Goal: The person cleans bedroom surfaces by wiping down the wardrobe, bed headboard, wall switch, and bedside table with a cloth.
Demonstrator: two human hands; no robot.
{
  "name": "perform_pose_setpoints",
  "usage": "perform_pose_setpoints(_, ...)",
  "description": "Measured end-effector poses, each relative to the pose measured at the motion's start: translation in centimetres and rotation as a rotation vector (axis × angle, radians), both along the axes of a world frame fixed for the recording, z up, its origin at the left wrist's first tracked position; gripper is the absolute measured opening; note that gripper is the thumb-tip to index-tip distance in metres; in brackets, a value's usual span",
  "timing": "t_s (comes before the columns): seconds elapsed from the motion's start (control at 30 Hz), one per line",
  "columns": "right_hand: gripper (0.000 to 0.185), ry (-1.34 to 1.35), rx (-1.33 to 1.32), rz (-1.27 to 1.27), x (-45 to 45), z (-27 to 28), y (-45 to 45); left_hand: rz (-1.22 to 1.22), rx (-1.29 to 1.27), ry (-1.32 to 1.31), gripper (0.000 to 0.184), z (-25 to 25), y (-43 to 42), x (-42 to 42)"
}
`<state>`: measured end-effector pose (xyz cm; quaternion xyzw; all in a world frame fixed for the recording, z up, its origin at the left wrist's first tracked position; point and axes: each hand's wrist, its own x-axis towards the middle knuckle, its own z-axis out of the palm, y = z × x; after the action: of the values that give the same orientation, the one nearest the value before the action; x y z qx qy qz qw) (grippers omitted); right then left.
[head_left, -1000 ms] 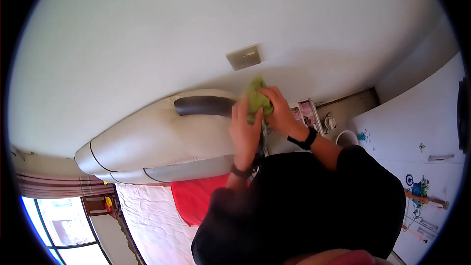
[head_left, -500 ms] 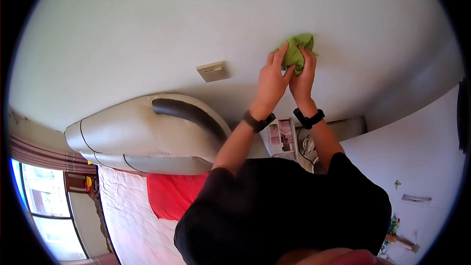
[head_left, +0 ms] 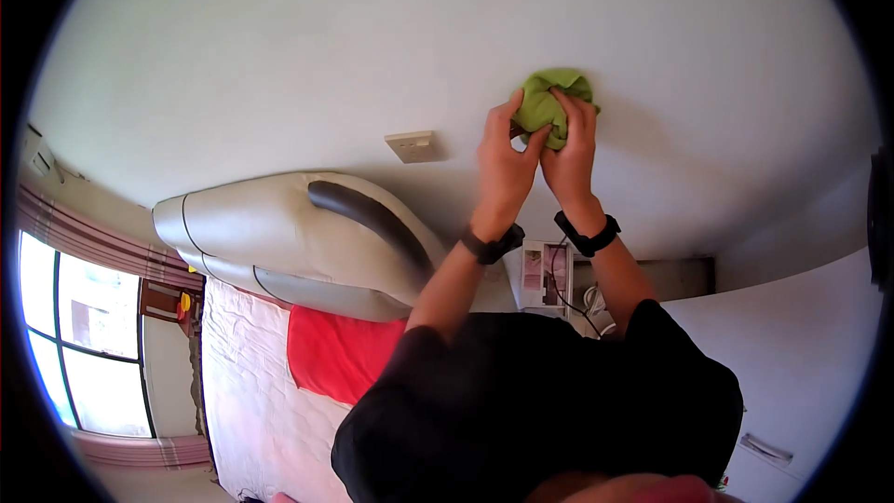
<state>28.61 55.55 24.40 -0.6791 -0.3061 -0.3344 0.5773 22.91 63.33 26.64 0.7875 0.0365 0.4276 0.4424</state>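
Observation:
A crumpled green cloth (head_left: pixel 549 104) is bunched up against the pale wall (head_left: pixel 307 65). My left hand (head_left: pixel 507 156) grips its left side, thumb and fingers curled about the fabric. On the other side my right hand (head_left: pixel 572 144) is closed on the same cloth, fingers lying over its front. The thumbs almost meet below the cloth. Both wrists wear dark bands. Whether the cloth touches the wall all along its back is hidden by the folds and hands.
Left of my hands a socket plate (head_left: pixel 411 146) sticks out from the wall. Below it stands a padded beige headboard (head_left: pixel 270 224) of a bed with a red cloth (head_left: pixel 340 349). A bedside unit with cables (head_left: pixel 593 300) lies under my arms; a white cabinet (head_left: pixel 792 345) stands at right.
The cloth looks rounder and more bunched, and my left hand has shifted slightly left and down on it. The camera view has turned a little, with more of the window showing.

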Motion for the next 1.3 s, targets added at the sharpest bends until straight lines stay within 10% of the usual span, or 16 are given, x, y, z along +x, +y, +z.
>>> perform_pose_setpoints(0.4,0.067,0.043,-0.154,0.076,0.8,-7.5,-1.8,-0.087,0.003,0.119,0.057,-8.2,0.3,-0.2)
perform_pose_setpoints(0.8,0.063,0.008,0.005,-0.123,4.5,0.0,-7.5,-0.303,0.069,-0.242,0.060,-2.7,-4.7,7.0)
perform_pose_setpoints(1.3,0.063,0.107,-0.177,-0.132,0.5,-7.4,-1.2,-0.316,0.008,0.093,0.057,-8.2,2.8,1.4)
